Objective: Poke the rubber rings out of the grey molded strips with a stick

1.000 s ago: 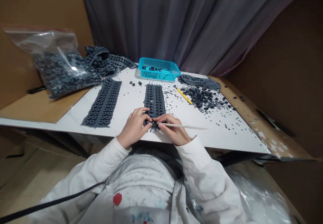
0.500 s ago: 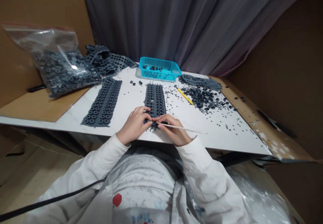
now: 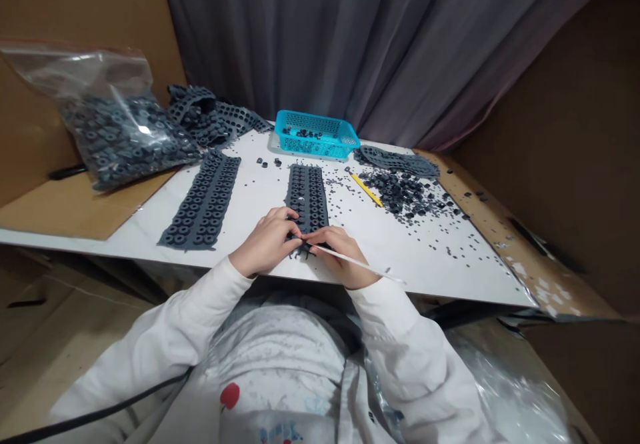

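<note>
A dark grey rubber sheet (image 3: 307, 194) with rows of round pieces lies in front of me, its near end partly covered by my fingers. My left hand (image 3: 270, 239) is closed at the sheet's near end, thumb and fingertips pinched on a small dark piece I cannot make out clearly. My right hand (image 3: 343, 254) meets it there, closed around a thin white stick (image 3: 357, 261) that points down to the right. The fingertips of both hands nearly touch.
A second rubber sheet (image 3: 203, 201) lies to the left, near a zip bag (image 3: 133, 139) of grey pieces. At the back stands a blue basket (image 3: 320, 135). On the right are a yellow stick (image 3: 367, 191), a pile of dark pieces (image 3: 403, 194) and scattered bits.
The outer end of the white stick has swung downward and towards me in my right hand. Both hands stay at the same spot on the sheet.
</note>
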`<state>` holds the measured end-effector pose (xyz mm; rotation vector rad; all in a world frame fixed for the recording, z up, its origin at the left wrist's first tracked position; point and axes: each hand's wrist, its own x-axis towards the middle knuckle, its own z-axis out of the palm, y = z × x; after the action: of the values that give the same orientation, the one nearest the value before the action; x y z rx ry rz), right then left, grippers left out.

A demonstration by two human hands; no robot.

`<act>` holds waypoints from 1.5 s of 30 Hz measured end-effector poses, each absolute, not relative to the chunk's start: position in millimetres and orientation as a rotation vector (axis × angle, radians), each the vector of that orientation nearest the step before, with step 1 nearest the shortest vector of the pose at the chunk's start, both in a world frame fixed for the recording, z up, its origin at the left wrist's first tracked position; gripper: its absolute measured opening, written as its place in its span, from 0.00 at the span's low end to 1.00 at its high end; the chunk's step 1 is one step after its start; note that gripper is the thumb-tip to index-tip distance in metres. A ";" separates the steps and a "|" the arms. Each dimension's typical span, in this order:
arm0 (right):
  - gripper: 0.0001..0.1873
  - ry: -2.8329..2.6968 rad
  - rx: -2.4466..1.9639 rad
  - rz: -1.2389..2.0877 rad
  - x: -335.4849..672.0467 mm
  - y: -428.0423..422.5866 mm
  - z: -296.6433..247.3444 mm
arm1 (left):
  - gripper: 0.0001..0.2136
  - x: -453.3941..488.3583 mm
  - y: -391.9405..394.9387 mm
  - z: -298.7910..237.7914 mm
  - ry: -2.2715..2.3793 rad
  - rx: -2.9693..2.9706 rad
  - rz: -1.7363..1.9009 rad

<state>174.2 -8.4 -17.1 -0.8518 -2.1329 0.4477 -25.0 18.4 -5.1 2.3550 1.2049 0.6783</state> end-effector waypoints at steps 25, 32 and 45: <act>0.08 -2.161 -0.914 0.406 175.1 -10.1 -18.7 | 0.04 -25.3 15.4 -7.5 1.216 2.340 0.713; 0.08 -2.028 -1.066 0.416 175.7 -10.5 -18.8 | 0.05 -30.6 7.1 -9.8 1.146 2.330 0.766; 0.05 -1.889 -1.030 0.516 174.5 -12.8 -14.3 | 0.06 -33.1 -3.4 -10.3 1.184 2.324 0.921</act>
<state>174.5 -12.8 -14.3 -1.0300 -1.8894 0.5158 -33.1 -3.4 -10.3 2.3244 1.1840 0.9211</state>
